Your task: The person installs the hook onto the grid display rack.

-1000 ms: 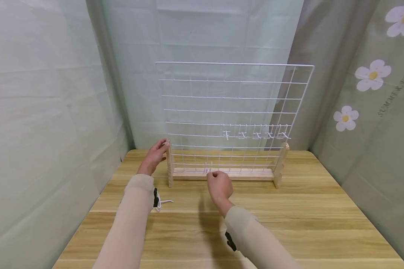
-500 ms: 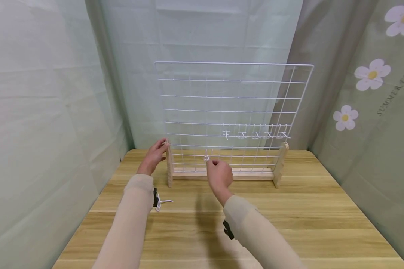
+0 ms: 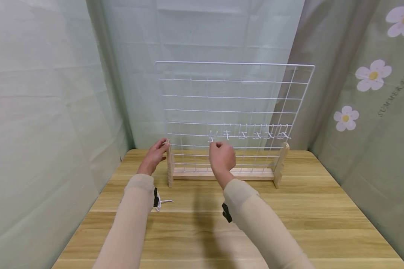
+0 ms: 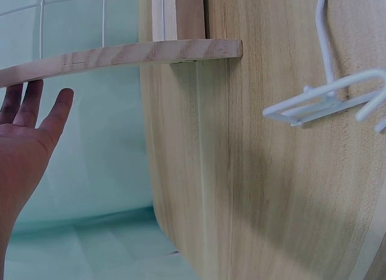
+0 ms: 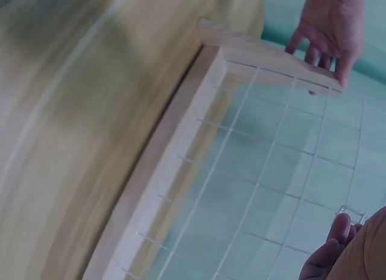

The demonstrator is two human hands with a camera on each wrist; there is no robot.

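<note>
My right hand (image 3: 222,158) pinches a white wire hook (image 3: 211,138), raised in front of the grid's middle rows. Only a small part of this hook (image 5: 351,213) shows beyond the fingertips in the right wrist view. On the left, my left hand (image 3: 153,155) holds the top of the wooden side post (image 3: 170,166); the left wrist view shows its fingers against the wood. The white wire grid (image 3: 235,98) stands upright in its wooden base. Several white hooks (image 3: 257,135) hang in a row on its right half.
Another white wire hook (image 4: 329,99) lies on the wooden tabletop (image 3: 309,220), beside the left sleeve in the head view. The right wooden post (image 3: 281,164) supports the grid's other end. Pale curtains (image 3: 47,112) enclose the table.
My right hand has risen from near the base with the hook, reaching just below and left of the hanging row. My left hand has stayed at the post.
</note>
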